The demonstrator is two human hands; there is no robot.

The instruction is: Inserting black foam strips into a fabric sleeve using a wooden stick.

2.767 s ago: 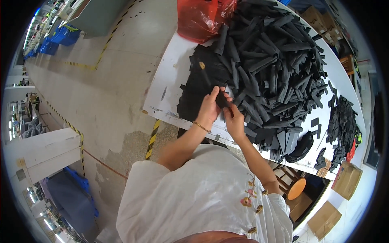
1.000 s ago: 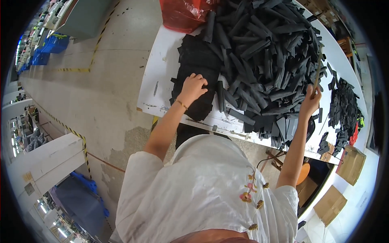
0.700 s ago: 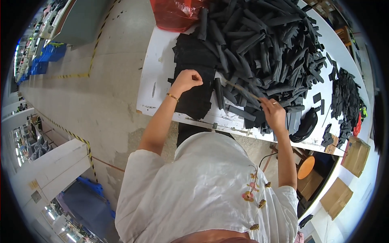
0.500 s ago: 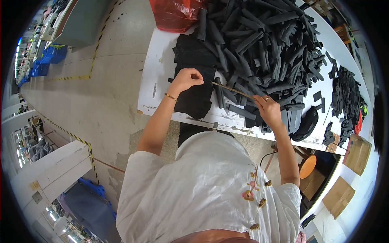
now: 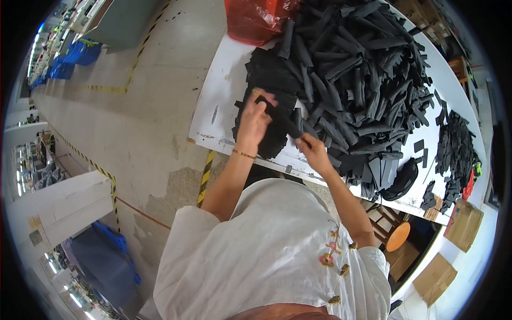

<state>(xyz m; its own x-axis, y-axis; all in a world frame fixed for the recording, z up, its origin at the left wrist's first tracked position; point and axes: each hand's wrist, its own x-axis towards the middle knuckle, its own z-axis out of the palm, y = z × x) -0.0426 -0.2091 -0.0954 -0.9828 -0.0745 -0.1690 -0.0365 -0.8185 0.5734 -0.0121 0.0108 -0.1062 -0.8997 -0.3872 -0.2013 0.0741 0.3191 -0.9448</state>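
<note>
Black strip [image 5: 281,118] pinched between both hands over counter [image 5: 218,114]: left hand [image 5: 255,116] grips far end, right hand [image 5: 312,149] near end, likely for straightening. Big pile [image 5: 362,80] just beyond right hand.

The left hand [image 5: 255,118] covers part of the flat black stack [image 5: 269,106], and the black piece [image 5: 281,120] in its grip is too dark against that stack to outline. Beyond the stack, the red bag [image 5: 256,18] is cut off by the picture's upper edge. The right hand [image 5: 313,152] hides its own fingertips.
</note>
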